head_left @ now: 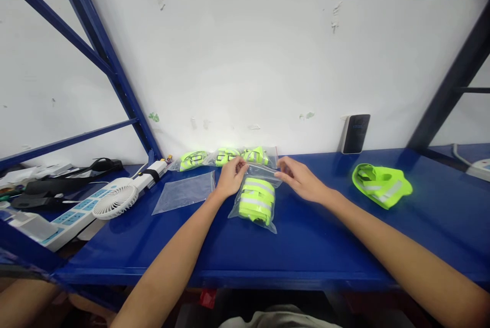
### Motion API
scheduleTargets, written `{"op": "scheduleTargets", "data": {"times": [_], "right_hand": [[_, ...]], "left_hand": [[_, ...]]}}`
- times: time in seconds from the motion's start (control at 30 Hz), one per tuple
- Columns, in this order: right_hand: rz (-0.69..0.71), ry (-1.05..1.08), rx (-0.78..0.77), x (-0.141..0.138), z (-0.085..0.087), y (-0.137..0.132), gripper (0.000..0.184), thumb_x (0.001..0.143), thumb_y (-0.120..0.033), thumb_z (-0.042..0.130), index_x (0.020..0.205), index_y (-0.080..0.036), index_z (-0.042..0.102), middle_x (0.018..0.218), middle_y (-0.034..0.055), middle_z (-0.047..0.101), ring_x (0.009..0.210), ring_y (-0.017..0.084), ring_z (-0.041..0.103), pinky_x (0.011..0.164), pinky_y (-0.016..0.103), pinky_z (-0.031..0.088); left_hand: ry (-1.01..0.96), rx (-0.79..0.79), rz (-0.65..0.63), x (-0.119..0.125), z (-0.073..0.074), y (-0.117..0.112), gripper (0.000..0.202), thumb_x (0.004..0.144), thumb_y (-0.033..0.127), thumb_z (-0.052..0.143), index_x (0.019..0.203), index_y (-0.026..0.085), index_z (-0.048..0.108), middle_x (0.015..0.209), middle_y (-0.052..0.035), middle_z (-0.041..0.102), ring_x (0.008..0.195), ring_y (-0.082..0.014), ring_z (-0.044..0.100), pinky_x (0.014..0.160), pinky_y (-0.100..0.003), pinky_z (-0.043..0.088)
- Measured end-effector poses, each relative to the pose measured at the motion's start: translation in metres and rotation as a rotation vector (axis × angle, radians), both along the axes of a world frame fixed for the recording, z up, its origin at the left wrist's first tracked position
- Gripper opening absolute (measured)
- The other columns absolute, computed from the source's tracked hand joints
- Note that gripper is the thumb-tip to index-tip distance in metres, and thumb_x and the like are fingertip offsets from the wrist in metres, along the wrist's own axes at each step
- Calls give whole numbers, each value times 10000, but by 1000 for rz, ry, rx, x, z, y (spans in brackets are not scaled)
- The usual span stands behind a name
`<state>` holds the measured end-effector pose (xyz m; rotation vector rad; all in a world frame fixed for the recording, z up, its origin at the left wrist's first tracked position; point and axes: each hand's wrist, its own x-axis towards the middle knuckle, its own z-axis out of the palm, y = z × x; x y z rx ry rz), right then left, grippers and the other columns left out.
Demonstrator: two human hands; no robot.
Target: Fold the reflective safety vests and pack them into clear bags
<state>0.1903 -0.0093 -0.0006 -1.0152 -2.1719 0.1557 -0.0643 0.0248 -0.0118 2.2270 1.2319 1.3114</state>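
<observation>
A clear zip bag (264, 170) lies on the blue table with its zip end toward the wall. Inside it sits a folded neon-yellow reflective strap (256, 201) with silvery bands. My left hand (231, 177) pinches the bag's upper left corner, thumb against fingers. At the upper right corner, my right hand (300, 179) holds the bag's edge between thumb and fingers. Left of the hands lies a flat, clear bag (186, 194). Away to the right rests a loose bundle of neon-yellow reflective strap (383, 185).
Several bagged neon-yellow bundles (193, 159) line the wall behind my hands. On the left are a white fan (115, 201), a power strip (82, 210) and dark cables. A black-and-white device (356, 134) leans upright at the wall. Blue posts (111, 62) frame the table (306, 246).
</observation>
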Motion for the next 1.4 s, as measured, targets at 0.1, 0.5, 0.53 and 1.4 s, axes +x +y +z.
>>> {"op": "scheduleTargets", "data": {"times": [0.1, 0.5, 0.53, 1.4], "right_hand": [[13, -23, 111, -6, 4, -12, 402, 953, -452, 517, 1269, -203, 522, 1202, 133, 580, 1055, 255, 578, 906, 396, 474], [303, -374, 95, -35, -8, -43, 557, 780, -268, 707, 1328, -250, 609, 1445, 150, 513, 1310, 350, 500, 1046, 511, 436], [284, -361, 133, -32, -8, -40, 524, 766, -232, 695, 1287, -247, 639, 1406, 140, 554, 1279, 346, 531, 1035, 509, 446], [-598, -146, 50, 124, 28, 17, 430, 946, -409, 425, 1288, -223, 608, 1347, 154, 555, 1241, 356, 532, 1012, 515, 445]], "left_hand": [[13, 10, -20, 3, -10, 4, 124, 889, 282, 560, 838, 170, 582, 803, -6, 599, 712, -133, 540, 661, -251, 406], [45, 14, -127, 6, -10, 1, 252, 933, 377, 522, 1010, 177, 654, 987, -55, 676, 821, -160, 601, 700, -265, 463], [30, -8, -136, 5, -9, 1, 291, 945, 389, 497, 1100, 184, 634, 1073, -65, 671, 856, -163, 609, 711, -267, 473], [818, -493, 633, -63, 3, 15, 511, 849, 513, 393, 994, 139, 710, 1106, -233, 703, 1042, -395, 664, 843, -476, 504]]}}
